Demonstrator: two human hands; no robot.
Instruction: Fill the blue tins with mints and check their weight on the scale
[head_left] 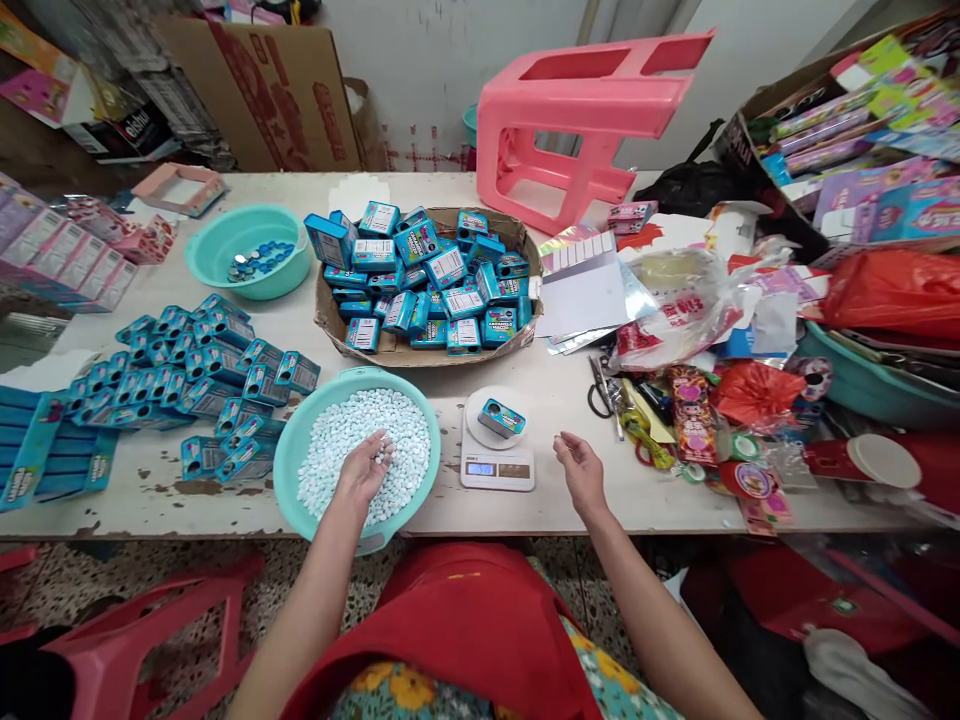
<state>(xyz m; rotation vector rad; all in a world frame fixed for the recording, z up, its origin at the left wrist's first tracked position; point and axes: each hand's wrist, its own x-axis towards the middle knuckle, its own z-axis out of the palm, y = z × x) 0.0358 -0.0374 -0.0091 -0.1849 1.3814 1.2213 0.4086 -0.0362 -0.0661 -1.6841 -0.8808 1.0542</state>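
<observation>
My left hand (364,469) is over the turquoise basin (282,470), its fingers curled loosely among small white candies (405,430); a few seem to sit at the fingertips. To the right of that basin is a small white digital scale (517,486) with a lit display. On its round pan lies a blue candy box (502,419) with a dark round opening at one end. My right hand (582,472) hovers to the right of the scale, touching neither it nor the box. Its fingers are bent in and the thumb is near the index finger; anything between them is too small to make out.
Behind the scale, a cut-down carton (427,355) is heaped with blue boxes. More blue boxes (217,370) stand at the left. A second turquoise basin (247,290) holds blue and silver pieces. Scissors (598,388) and wrappers lie at the right, near an overturned pink stool (577,105).
</observation>
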